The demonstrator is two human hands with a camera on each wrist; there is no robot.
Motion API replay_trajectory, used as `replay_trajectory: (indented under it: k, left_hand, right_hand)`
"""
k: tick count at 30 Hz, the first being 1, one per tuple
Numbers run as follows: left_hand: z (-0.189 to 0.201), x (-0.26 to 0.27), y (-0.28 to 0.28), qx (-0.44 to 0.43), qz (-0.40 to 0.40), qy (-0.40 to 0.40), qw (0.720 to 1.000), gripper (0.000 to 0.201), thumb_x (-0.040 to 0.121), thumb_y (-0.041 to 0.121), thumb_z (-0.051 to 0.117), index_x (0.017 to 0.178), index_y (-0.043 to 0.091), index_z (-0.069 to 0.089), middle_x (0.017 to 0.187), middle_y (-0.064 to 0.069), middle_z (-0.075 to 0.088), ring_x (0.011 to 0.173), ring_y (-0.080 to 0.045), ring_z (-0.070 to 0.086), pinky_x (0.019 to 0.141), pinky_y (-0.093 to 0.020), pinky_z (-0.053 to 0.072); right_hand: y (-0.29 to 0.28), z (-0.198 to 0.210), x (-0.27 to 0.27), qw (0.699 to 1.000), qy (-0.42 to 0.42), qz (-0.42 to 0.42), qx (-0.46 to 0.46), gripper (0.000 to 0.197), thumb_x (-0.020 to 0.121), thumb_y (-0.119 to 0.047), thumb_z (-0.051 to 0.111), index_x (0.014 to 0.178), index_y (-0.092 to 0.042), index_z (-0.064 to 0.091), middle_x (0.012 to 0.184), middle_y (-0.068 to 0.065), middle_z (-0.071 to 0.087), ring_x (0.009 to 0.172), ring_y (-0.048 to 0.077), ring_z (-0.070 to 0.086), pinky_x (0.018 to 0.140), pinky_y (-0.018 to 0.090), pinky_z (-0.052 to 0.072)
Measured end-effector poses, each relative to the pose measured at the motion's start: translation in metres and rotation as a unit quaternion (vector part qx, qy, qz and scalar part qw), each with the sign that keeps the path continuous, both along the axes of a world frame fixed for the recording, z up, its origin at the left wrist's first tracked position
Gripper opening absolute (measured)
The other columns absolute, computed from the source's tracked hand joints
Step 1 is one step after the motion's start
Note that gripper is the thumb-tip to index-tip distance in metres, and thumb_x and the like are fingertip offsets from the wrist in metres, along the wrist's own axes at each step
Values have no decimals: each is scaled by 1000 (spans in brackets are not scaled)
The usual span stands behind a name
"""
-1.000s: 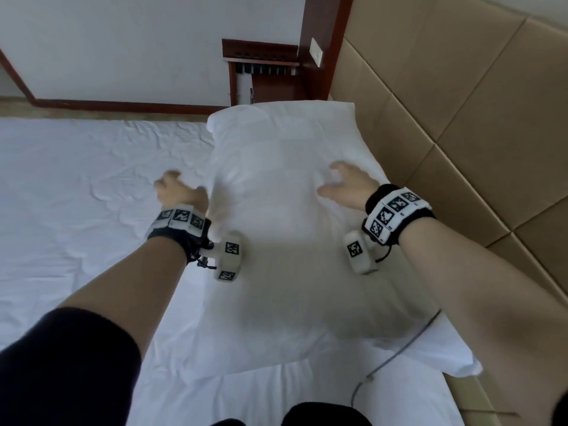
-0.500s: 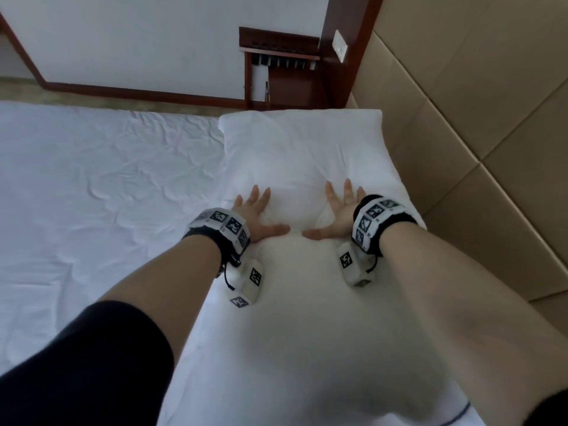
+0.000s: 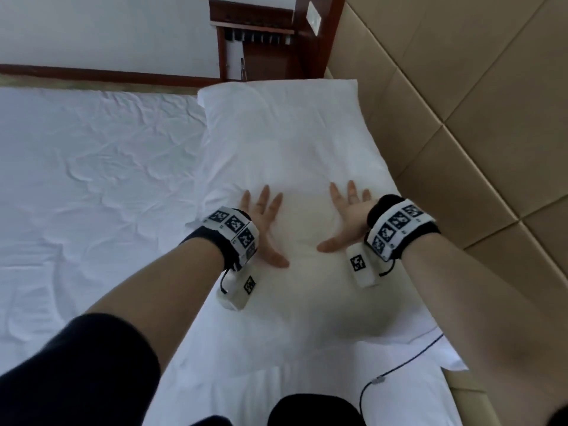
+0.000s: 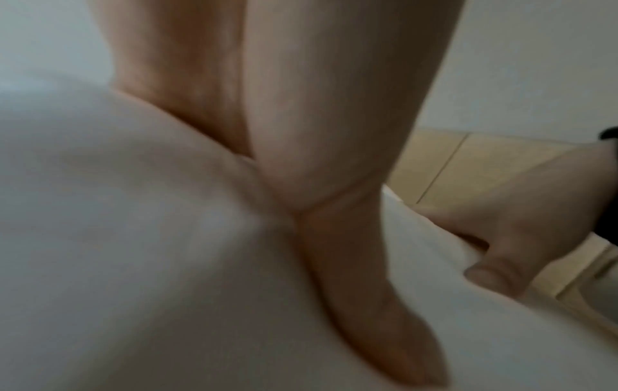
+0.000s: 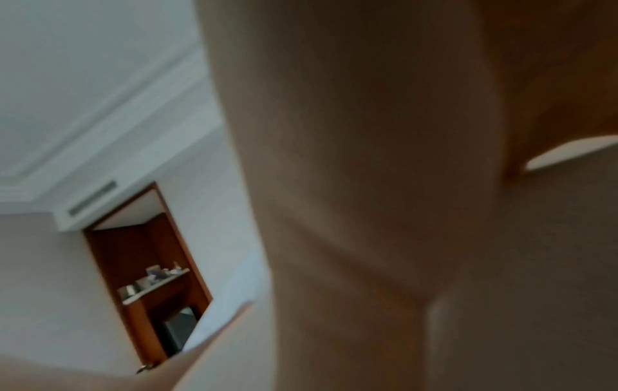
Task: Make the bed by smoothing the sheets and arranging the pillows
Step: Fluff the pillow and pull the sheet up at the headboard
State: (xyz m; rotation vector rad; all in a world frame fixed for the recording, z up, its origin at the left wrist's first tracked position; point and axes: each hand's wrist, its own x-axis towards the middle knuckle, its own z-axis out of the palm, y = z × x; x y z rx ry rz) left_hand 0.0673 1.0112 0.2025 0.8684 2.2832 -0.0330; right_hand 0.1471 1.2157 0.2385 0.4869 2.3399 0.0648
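Observation:
A white pillow (image 3: 285,133) lies lengthwise along the padded headboard on the white sheet (image 3: 92,167). My left hand (image 3: 264,219) lies flat on the pillow's middle with fingers spread and thumb pointing inward. My right hand (image 3: 347,216) presses flat beside it, fingers spread, thumb toward the left one. The left wrist view shows my left hand (image 4: 317,172) pressing into the pillow (image 4: 133,238), with my right hand (image 4: 508,238) beyond it. My right hand's palm (image 5: 401,211) fills the blurred right wrist view.
A tan padded headboard (image 3: 461,118) runs along the right. The wrinkled sheet spreads out to the left. A dark wooden bedside unit (image 3: 255,41) stands past the pillow's far end. A thin cable (image 3: 399,364) trails over the bed near my right arm.
Both hands came off the pillow's sides and now lie flat on its top, close together. Since half a second ago they have spread slightly apart.

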Motion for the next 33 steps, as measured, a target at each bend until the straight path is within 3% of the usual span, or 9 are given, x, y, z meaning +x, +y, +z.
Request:
replay_trajectory:
  k: [4, 7, 13, 17, 21, 25, 28, 31, 33]
  left_hand:
    - [-7, 14, 0, -20, 2, 29, 999, 138, 56, 73, 72, 143, 38, -29, 150, 12, -38, 143, -29, -26, 113, -65, 7]
    - [-11, 23, -3, -9, 16, 57, 998, 132, 59, 75, 67, 145, 38, -25, 152, 12, -34, 145, -27, -22, 111, -68, 6]
    - [-22, 52, -30, 56, 111, 63, 990, 105, 75, 77, 47, 146, 39, -21, 153, 17, -29, 143, -20, -28, 109, -69, -6]
    - [-23, 61, -47, 96, 143, 26, 985, 96, 82, 73, 42, 147, 37, -19, 152, 18, -32, 141, -22, -32, 111, -68, 3]
    - [-28, 70, -81, 139, 83, 10, 987, 84, 90, 64, 38, 149, 36, -15, 151, 18, -33, 141, -22, -31, 113, -64, 11]
    - [-37, 86, -134, 132, -52, -8, 990, 76, 97, 52, 35, 149, 32, -15, 153, 11, -31, 145, -25, -20, 120, -47, 8]
    - [-35, 96, -186, 73, -142, -57, 985, 70, 100, 44, 35, 151, 27, -11, 156, 5, -25, 148, -24, 6, 119, -38, 13]
    - [-30, 106, -237, -9, -175, -71, 982, 65, 101, 47, 28, 153, 22, -2, 160, 3, -12, 148, -22, 7, 118, -35, 11]
    - [-29, 104, -263, 12, -145, -68, 987, 66, 100, 47, 32, 153, 19, 3, 161, 0, 0, 148, -22, 10, 118, -33, 11]
  right_hand:
    - [-5, -32, 3, 1000, 25, 0, -7, 149, 42, -90, 60, 138, -34, -38, 152, 10, -35, 143, 44, -13, 116, 60, 5]
    - [-4, -36, 3, 1000, 27, -2, -5, 150, 40, -90, 62, 139, -36, -37, 152, 9, -35, 144, 44, -12, 117, 57, 4]
    - [-14, -17, 10, 997, 72, -41, 1, 145, 49, -79, 70, 145, -33, -27, 156, 9, -26, 145, 41, -6, 117, 51, 7]
    - [-43, -7, 17, 992, 96, -79, 30, 133, 60, -70, 72, 149, -29, -17, 160, 12, -9, 145, 41, 9, 117, 51, 17]
    - [-96, -6, 29, 982, 144, -118, 39, 88, 88, -41, 56, 152, -24, -3, 157, 18, 10, 139, 44, 25, 112, 52, 27]
    - [-168, -22, 54, 966, 163, -199, 30, 61, 101, -29, 31, 153, -21, -2, 159, 17, 2, 144, 42, 10, 116, 54, 18]
    - [-233, -38, 76, 959, 185, -214, 29, 57, 101, -30, 29, 152, -21, 6, 158, 18, 7, 143, 42, 13, 114, 53, 23]
    - [-294, -38, 94, 964, 136, -230, -14, 73, 94, -26, 49, 152, -24, 5, 158, 14, 2, 140, 42, 21, 110, 52, 31]
    - [-325, -32, 102, 960, 109, -249, -63, 79, 95, -23, 54, 153, -25, 2, 160, 10, -7, 145, 36, 16, 113, 44, 30]
